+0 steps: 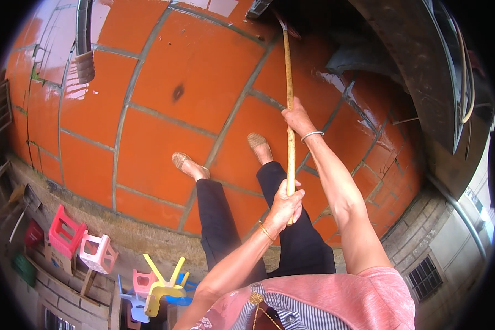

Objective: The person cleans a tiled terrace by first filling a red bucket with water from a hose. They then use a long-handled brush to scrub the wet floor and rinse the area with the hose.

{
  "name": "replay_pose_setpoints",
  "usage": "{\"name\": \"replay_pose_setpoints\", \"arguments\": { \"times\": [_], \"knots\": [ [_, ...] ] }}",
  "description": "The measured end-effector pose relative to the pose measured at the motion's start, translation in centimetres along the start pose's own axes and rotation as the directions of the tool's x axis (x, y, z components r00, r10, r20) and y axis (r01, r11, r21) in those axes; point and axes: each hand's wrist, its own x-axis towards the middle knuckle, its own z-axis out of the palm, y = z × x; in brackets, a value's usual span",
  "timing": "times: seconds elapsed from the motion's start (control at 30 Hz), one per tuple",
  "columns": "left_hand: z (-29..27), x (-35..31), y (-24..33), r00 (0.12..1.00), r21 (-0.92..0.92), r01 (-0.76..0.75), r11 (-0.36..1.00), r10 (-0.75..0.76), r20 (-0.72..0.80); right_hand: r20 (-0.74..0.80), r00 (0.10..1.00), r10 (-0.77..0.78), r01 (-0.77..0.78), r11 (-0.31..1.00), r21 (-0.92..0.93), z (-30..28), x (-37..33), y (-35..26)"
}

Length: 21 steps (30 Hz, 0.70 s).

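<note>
A long pale wooden pole [290, 148] slants away from my body over the floor, with both my hands wrapped round it. My left hand [286, 207] is closed on the near end, in front of my thighs. Farther up the shaft, my right hand [297, 117] is closed too, its arm stretched out. At the pole's far end a thin reddish and whitish part [289, 28] shows against the dark corner; what kind of tool head it is I cannot tell.
Orange-red tiles [170, 143] with grey joints shine wet in places. A dark pipe [84, 60] hangs at upper left. A large dark panel [418, 49] stands at upper right. Plastic stools [66, 228] and small chairs [165, 286] stand beyond a low ledge at lower left.
</note>
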Motion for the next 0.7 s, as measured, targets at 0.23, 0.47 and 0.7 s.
{"name": "replay_pose_setpoints", "arguments": {
  "times": [0.23, 0.47, 0.7],
  "knots": [
    [-2.2, -10.0, -6.8, 0.978, 0.026, 0.133, 0.991, -0.127, -0.167, 0.322, 0.938, 0.127, -0.202, 0.956, 0.211, 1.0, -14.0, -3.3],
    [-6.6, -15.6, -15.2, 0.975, 0.176, 0.072, 0.982, -0.031, -0.221, 0.26, 0.964, 0.049, -0.16, 0.891, 0.425, 2.4, -21.8, -0.6],
    [-5.7, -8.9, -5.2, 0.986, 0.898, -0.102, 0.427, 0.161, 0.035, 0.061, 0.971, 0.233, -0.234, 0.852, 0.468, 1.8, -13.2, 3.4]
  ]
}}
